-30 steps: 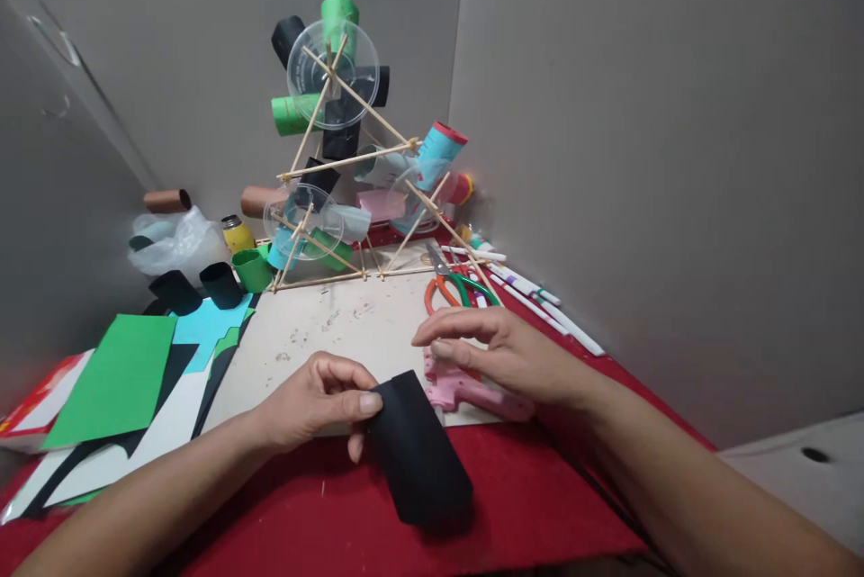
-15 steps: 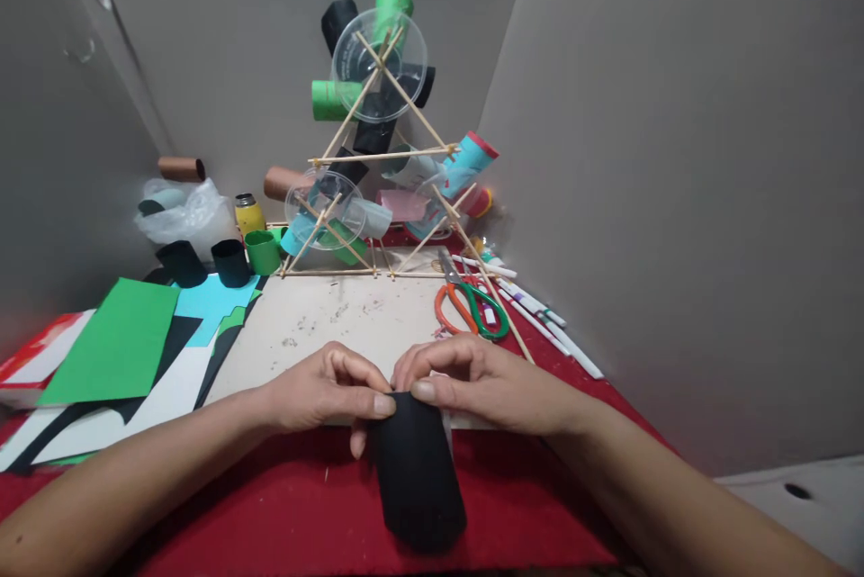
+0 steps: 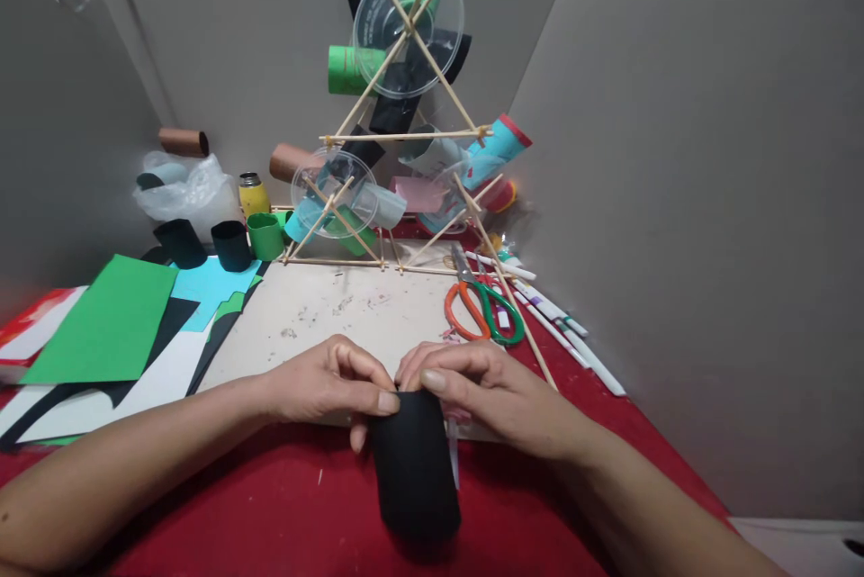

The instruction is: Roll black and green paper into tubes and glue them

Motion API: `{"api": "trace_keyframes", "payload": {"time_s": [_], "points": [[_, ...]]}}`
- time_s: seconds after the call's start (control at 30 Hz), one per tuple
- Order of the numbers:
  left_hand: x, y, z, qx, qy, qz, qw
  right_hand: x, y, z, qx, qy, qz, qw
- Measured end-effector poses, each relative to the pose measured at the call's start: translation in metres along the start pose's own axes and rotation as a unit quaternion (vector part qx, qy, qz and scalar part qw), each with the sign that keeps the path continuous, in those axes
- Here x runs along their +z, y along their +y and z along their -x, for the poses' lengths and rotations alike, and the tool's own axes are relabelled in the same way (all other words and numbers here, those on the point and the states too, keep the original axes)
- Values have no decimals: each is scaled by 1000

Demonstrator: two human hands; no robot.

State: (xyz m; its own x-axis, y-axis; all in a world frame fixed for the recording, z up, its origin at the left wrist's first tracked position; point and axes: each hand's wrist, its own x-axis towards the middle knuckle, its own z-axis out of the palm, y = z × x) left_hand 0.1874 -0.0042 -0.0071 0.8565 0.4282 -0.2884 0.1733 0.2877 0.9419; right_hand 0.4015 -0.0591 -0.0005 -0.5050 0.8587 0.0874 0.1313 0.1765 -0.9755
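Note:
A black paper tube (image 3: 413, 464) lies on the red tablecloth (image 3: 270, 514) just in front of me, pointing away. My left hand (image 3: 324, 388) pinches its far left edge with thumb and fingers. On the far right edge my right hand (image 3: 479, 392) is closed in the same way, thumb on top. Both hands meet at the tube's far end. The pink glue gun is mostly hidden under my right hand.
A skewer frame (image 3: 405, 127) carrying plastic lids and coloured tubes stands on a beige board (image 3: 324, 311) behind my hands. Orange and green scissors (image 3: 482, 307) and pens (image 3: 560, 325) lie right. Green, blue and black paper sheets (image 3: 108, 320) and small tubes (image 3: 229, 244) lie left. Grey walls enclose the corner.
My right hand came off the pink glue gun and closed on the black tube's far end beside my left hand. The view has shifted, so the table scene sits differently in frame.

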Motion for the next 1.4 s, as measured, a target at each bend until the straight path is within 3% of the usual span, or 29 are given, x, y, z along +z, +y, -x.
{"api": "trace_keyframes", "payload": {"time_s": [0.17, 0.23, 0.3, 0.4, 0.47, 0.53, 0.67, 0.77, 0.93, 1.1, 1.27, 1.4], "points": [[3, -4, -3, -2, 5, -2, 1000, 4, 3, 2, 28, 21, -1, 999], [5, -4, -3, 32, 40, 5, 999, 5, 5, 2, 7, 66, -9, 998], [5, -1, -3, 103, 126, 5, 987, 3, 9, 3, -32, 175, -16, 984], [3, 4, -3, 207, 260, -11, 943, -4, 17, 4, -85, 386, -18, 918], [3, 4, -3, 227, 284, -8, 931, -10, 21, 4, -100, 476, -4, 874], [7, 1, -4, 204, 252, 2, 946, -13, 24, 4, -103, 516, 19, 850], [23, -12, -7, 128, 137, 31, 982, -7, 26, 3, -96, 536, 22, 838], [31, -20, -9, 120, 106, 45, 986, 4, 24, 2, -71, 521, 0, 851], [27, -23, -8, 126, 166, -2, 978, 16, 19, 0, -60, 486, 5, 872], [17, -20, -7, 143, 220, -31, 964, 11, 23, -2, -39, 447, -13, 893], [11, -15, -7, 145, 238, -24, 960, 6, 31, -3, -39, 400, -56, 914], [11, -13, -6, 139, 236, -6, 962, 8, 30, -1, -28, 418, -41, 907]]}}
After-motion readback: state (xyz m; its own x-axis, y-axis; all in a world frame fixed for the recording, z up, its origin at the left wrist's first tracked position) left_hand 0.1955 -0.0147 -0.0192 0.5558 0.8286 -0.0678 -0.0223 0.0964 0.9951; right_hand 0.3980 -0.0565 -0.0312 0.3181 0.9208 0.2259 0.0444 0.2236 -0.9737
